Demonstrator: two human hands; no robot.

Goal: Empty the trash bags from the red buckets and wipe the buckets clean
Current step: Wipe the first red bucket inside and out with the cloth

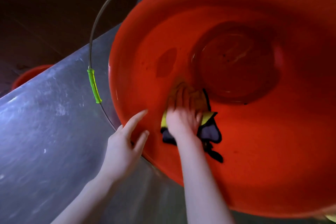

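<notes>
On the right part of the scratched grey metal tabletop (45,123), a big red plastic bucket (272,142) lies tipped, with its mouth toward the person. Its long axis runs away from the person and up to the right, toward the round bottom (236,60). No trash bag is in it. Inside there is only a yellow and grey cloth with black edging (211,131), and a few dark specks show on the bottom.

The right hand (183,114) presses this cloth flat on the near inner wall. Its fingers look rather straight and close together, though they are blurred. The left hand (125,143) is at the near left rim, its fingers straight and apart, touching the rim from outside.

The bottom lies ahead of the right hand's fingers, deeper in, so I judge the right hand is the one to reach it.

The thin wire handle (101,14) with a green plastic grip (94,85) arches to the left of the bucket. A second red bucket (27,76) shows beyond the tabletop's far left edge.
</notes>
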